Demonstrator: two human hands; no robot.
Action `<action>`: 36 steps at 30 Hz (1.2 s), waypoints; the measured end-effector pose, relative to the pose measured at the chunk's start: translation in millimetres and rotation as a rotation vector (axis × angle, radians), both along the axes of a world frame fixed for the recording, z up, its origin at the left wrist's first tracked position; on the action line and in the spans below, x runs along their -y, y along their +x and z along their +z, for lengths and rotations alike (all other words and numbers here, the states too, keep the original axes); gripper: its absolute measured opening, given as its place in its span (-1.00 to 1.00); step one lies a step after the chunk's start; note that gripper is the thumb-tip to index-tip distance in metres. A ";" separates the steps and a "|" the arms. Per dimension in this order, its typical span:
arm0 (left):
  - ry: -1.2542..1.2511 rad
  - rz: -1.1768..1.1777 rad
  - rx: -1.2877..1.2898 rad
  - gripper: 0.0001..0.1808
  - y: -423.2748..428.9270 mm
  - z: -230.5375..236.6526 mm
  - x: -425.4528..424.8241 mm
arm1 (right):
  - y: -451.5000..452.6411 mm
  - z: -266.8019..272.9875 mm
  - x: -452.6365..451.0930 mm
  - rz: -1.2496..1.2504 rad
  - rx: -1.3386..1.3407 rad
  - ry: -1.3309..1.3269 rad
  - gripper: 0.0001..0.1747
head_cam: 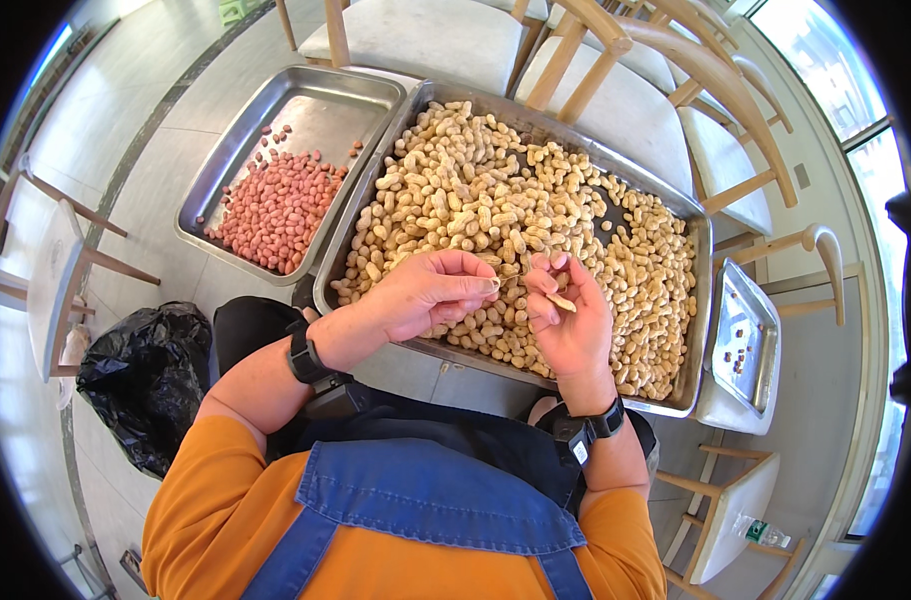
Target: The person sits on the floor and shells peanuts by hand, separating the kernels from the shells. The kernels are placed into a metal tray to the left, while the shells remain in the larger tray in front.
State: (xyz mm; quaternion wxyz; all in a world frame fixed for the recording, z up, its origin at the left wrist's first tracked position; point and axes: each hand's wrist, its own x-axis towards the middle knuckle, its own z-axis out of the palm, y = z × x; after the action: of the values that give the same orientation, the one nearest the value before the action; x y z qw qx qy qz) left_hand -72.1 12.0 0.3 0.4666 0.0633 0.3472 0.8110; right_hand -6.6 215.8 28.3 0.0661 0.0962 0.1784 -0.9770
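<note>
A large metal tray (701,300) full of unshelled peanuts (455,187) lies before me, with both hands over its near half. My left hand (433,292) pinches a small pale piece of peanut shell (494,284) between thumb and forefinger. Close beside it on the right, my right hand (571,311) has curled fingers around an open piece of peanut shell (561,302). A thin strand seems to run between the two hands. Reddish shelled peanuts (283,210) are heaped in a smaller metal tray (200,180) at the left.
A black plastic bag (147,382) stands on the floor at the left. Wooden chairs with pale seats (425,34) border the trays. On the right, a small metal tray (767,360) with a few dark pieces rests on a seat; a plastic bottle (763,532) lies on another chair.
</note>
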 end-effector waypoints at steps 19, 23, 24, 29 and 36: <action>-0.284 -0.115 -0.268 -0.78 8.0 12.1 1.7 | 19.2 5.9 24.1 -0.132 -0.558 1.754 -0.83; -0.321 -0.126 -0.354 -0.77 9.0 12.9 1.6 | 20.9 5.6 21.7 -0.086 -0.508 1.736 -0.87; -0.305 -0.122 -0.356 -0.77 9.6 13.1 1.5 | 21.0 5.8 20.4 -0.066 -0.482 1.716 -0.88; -0.335 -0.098 -0.407 -0.76 12.9 15.1 0.7 | 18.3 5.5 13.7 0.020 -0.431 1.661 -0.88; -0.362 -0.093 -0.524 -0.75 13.6 16.5 0.8 | 14.8 5.1 9.2 0.113 -0.318 1.541 -0.88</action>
State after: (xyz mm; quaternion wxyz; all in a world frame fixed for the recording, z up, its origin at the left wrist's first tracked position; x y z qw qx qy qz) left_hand -58.5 11.2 16.9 0.4015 0.2015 0.5908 0.6702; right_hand 8.1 206.6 33.4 0.0039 -0.0352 0.8172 -0.5752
